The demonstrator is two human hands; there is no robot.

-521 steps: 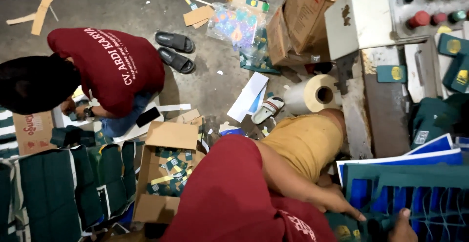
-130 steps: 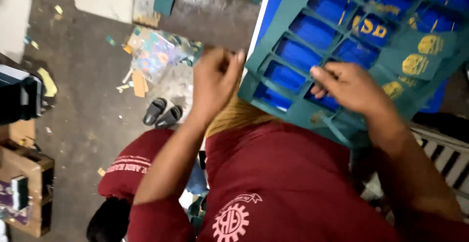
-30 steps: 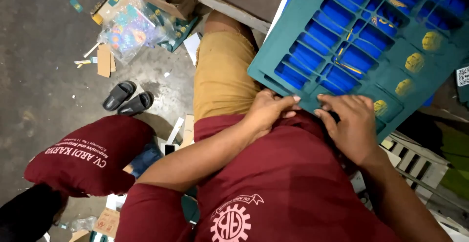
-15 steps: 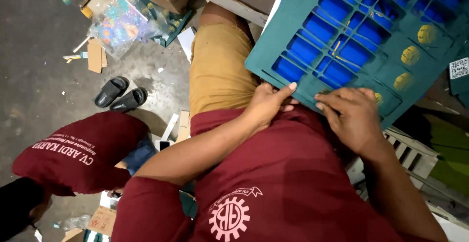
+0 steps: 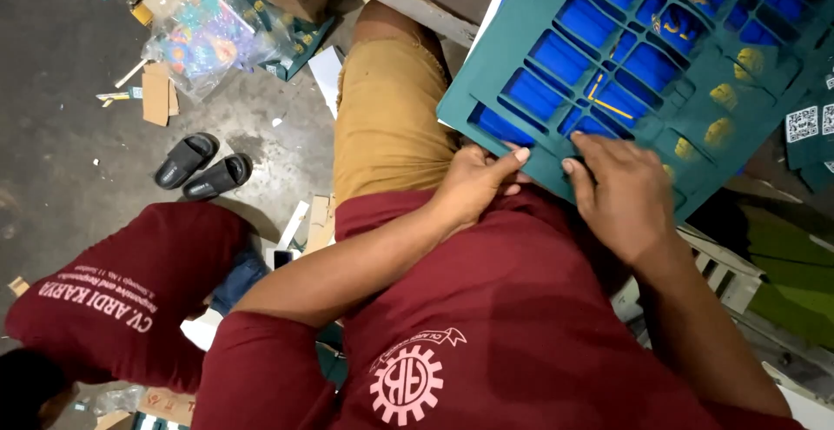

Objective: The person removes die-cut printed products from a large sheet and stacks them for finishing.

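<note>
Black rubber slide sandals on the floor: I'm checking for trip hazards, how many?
2: left black sandal and right black sandal, side by side on the grey concrete floor.
</note>
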